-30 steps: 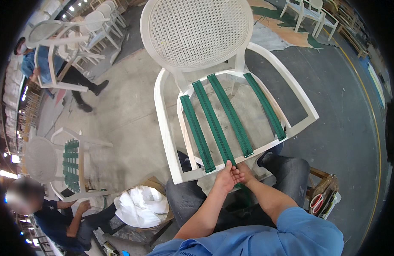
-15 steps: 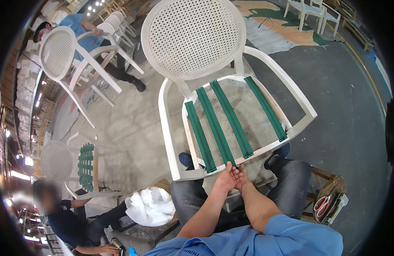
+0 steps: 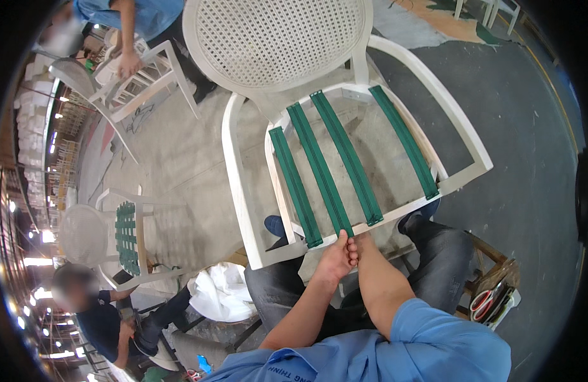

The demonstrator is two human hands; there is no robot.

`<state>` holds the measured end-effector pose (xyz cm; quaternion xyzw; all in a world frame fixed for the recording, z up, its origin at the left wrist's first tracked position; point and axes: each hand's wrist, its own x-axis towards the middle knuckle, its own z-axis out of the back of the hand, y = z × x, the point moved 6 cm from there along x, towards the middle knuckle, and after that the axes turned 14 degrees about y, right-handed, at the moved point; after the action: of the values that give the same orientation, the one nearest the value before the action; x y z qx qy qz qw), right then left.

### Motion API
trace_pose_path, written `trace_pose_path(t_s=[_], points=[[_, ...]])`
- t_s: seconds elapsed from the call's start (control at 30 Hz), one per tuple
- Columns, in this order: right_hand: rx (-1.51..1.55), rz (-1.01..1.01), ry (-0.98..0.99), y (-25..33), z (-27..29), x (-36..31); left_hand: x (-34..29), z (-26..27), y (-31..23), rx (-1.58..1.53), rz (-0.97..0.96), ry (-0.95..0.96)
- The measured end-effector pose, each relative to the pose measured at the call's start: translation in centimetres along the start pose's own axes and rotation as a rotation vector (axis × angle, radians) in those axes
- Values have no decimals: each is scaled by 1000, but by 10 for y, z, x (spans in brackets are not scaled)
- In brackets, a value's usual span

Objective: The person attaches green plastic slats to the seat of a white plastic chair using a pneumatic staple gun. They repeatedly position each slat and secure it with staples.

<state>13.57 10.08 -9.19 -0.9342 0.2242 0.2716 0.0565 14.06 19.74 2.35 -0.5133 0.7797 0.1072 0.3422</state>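
Left hand (image 3: 338,256): gripping second green strap (image 3: 321,172) with curled fingers at chair's (image 3: 278,41) front edge
Right hand (image 3: 365,244): tucked farther under than before; grip hidden, cannot tell
White bag (image 3: 221,294): contents unclear

Right hand (image 3: 365,242) mostly hidden, apparently under seat rail (image 3: 405,211); chair back (image 3: 278,43) cropped at top.

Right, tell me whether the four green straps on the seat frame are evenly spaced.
No, the gap before the rightmost strap is wider than those between the other three straps.

One near chair (image 3: 278,44); its four green straps (image 3: 321,170); two co-workers (image 3: 100,326)
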Motion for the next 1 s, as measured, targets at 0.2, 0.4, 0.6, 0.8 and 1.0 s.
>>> trace_pose_path(t_s=[0.2, 0.4, 0.6, 0.8, 1.0], points=[[1, 35, -81, 11, 2, 12, -16, 12, 3, 73, -47, -5], [11, 21, -120, -3, 6, 13, 6, 69, 17, -163, -31, -42], [21, 34, -182, 0, 28, 11, 37, 79, 26, -175, 117, 59], [37, 39, -233, 5, 40, 15, 63, 80, 13, -269, -2, 321], [49, 62, -270, 14, 50, 27, 81, 70, 10, -399, -77, 284]])
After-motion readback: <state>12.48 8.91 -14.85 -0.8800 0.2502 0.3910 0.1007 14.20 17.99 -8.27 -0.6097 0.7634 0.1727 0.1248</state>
